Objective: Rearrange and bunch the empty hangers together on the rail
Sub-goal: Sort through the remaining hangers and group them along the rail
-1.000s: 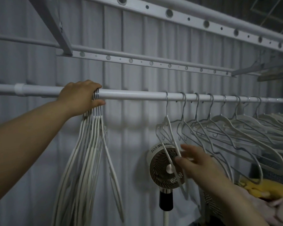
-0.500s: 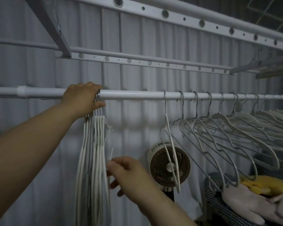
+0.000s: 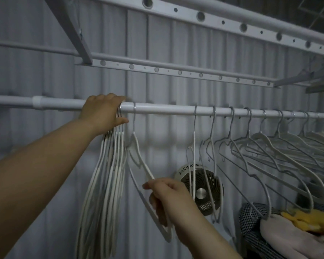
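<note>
Now the right hand [image 3: 172, 200], which half a second ago hovered loose-fingered beside the bunch, pinches the sloping shoulder of a single hanger [image 3: 147, 166] at lower centre; that hanger has swung out to the right, its hook on the rail [image 3: 157, 109] just right of the bunch. The left hand [image 3: 103, 113] is still clenched over the rail, grasping the hooks of the bunched hangers [image 3: 105, 174] left of centre. Other empty hangers [image 3: 269, 146] hang spread along the rail's right half, in front of a round fan [image 3: 204, 191]. At lower right, a checked fabric bin [image 3: 247, 230] holds a yellow item [image 3: 307, 221] and pale cloth [image 3: 288, 238].
</note>
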Motion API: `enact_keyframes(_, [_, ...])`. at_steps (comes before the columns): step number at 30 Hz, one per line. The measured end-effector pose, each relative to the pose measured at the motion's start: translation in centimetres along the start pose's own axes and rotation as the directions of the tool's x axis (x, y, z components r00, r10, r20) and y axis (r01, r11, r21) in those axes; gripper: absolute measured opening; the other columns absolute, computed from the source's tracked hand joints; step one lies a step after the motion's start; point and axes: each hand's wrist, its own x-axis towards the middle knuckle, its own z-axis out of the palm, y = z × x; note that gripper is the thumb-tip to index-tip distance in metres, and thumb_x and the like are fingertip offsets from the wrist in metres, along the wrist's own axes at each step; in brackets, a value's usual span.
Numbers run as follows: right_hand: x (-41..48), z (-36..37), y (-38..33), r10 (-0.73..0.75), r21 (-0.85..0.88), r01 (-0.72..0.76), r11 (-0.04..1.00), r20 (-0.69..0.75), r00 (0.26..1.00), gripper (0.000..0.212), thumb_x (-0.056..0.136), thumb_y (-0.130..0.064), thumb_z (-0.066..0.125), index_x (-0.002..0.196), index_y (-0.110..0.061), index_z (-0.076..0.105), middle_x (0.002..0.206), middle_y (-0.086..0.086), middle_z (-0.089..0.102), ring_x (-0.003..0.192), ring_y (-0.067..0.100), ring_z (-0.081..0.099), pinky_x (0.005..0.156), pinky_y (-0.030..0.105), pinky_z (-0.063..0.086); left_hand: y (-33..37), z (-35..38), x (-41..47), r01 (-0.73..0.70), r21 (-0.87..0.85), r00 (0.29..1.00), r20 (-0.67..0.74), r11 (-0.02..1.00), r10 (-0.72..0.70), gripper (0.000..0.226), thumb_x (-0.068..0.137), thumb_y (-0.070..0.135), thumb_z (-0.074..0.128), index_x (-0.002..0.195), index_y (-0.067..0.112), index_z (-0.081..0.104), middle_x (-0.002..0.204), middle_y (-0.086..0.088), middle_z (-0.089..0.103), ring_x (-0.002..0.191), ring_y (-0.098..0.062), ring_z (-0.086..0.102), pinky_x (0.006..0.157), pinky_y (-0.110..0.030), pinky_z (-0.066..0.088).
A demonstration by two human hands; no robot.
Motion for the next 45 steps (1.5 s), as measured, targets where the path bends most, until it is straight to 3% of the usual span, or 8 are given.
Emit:
enact_keyframes(4, [0.1,-1.5,0.4,0.008,0.014,-0.006,1.000,-0.102,0.995,0.023,0.086,-0.014,0.051,0.064,-0.012,0.058,0.032,-0.006,0.042,0.026,0.004,0.032,0.036,0.018,0.028,-0.1,0.0,0.0,0.010,0.008,1.000,-0.004,1.000,-0.010,0.061,0.081,0.037,0.064,0.134,0.015,0.043,0.132,-0.013,0.051,0.117,-0.035,0.048,0.097,-0.038,0.032])
enact_keyframes(11, [0.4,-4.5,1.0,-0.015,-0.083,-0.006,0.997,-0.248,0.969,0.028,0.086,-0.015,0.053,0.058,-0.010,0.050,0.037,-0.008,0.038,0.035,0.006,0.032,0.046,0.021,0.028,0.3,-0.1,0.1,0.010,0.016,1.000,-0.007,1.000,-0.010,0.059,0.082,0.036,0.063,0.133,0.015,0.044,0.130,-0.013,0.052,0.116,-0.034,0.049,0.096,-0.038,0.033])
enact_keyframes(16, [0.2,-5.9,0.7,0.006,-0.077,-0.027,0.997,-0.260,0.966,0.024,0.087,-0.016,0.053,0.064,-0.008,0.048,0.054,0.004,0.041,0.052,0.015,0.036,0.051,0.022,0.031,0.8,-0.2,0.3,0.014,0.019,1.000,0.008,1.000,-0.014,0.061,0.082,0.037,0.062,0.136,0.015,0.040,0.134,-0.013,0.049,0.118,-0.034,0.047,0.098,-0.038,0.032])
enact_keyframes(19, [0.1,-6.2,0.6,0.023,-0.084,-0.045,0.995,-0.252,0.967,0.027,0.087,-0.015,0.053,0.076,0.009,0.053,0.066,0.012,0.043,0.061,0.019,0.038,0.051,0.021,0.028,1.0,-0.2,0.4,0.013,0.020,1.000,0.012,1.000,-0.013,0.062,0.083,0.037,0.061,0.136,0.015,0.040,0.134,-0.012,0.048,0.119,-0.034,0.046,0.098,-0.038,0.031])
enact_keyframes(21, [-0.1,-6.2,0.4,0.021,-0.110,-0.049,0.993,-0.240,0.971,0.020,0.087,-0.015,0.053,0.075,0.001,0.053,0.074,0.013,0.044,0.067,0.020,0.039,0.051,0.021,0.028,1.1,-0.3,0.4,0.011,0.019,1.000,0.016,1.000,-0.011,0.061,0.083,0.037,0.061,0.136,0.016,0.039,0.135,-0.012,0.048,0.119,-0.034,0.046,0.099,-0.038,0.031])
enact_keyframes(23, [-0.2,-6.1,0.1,0.001,-0.157,-0.037,0.987,-0.226,0.974,0.012,0.086,-0.016,0.054,0.076,-0.010,0.052,0.072,0.013,0.044,0.064,0.019,0.040,0.050,0.020,0.030,1.3,-0.2,0.4,0.008,0.018,1.000,0.021,1.000,-0.008,0.061,0.083,0.037,0.061,0.136,0.016,0.039,0.135,-0.011,0.048,0.119,-0.034,0.046,0.099,-0.037,0.031])
enact_keyframes(29, [0.3,-5.7,0.1,-0.017,-0.194,-0.026,0.981,-0.221,0.975,0.014,0.085,-0.014,0.054,0.073,-0.008,0.054,0.048,0.000,0.040,0.046,0.014,0.036,0.048,0.024,0.033,1.4,-0.3,0.5,0.018,-0.001,0.999,0.028,1.000,-0.018,0.063,0.083,0.035,0.062,0.137,0.015,0.038,0.137,-0.011,0.046,0.122,-0.033,0.044,0.101,-0.036,0.029])
enact_keyframes(45, [0.3,-5.4,-0.2,0.012,-0.205,-0.040,0.978,-0.138,0.990,0.012,0.086,-0.011,0.051,0.074,-0.008,0.052,0.055,0.005,0.036,0.039,0.014,0.035,0.031,0.014,0.037,0.9,-0.3,0.4,0.016,0.003,1.000,0.023,1.000,-0.016,0.063,0.084,0.036,0.061,0.138,0.016,0.037,0.138,-0.011,0.046,0.123,-0.033,0.043,0.102,-0.037,0.029])
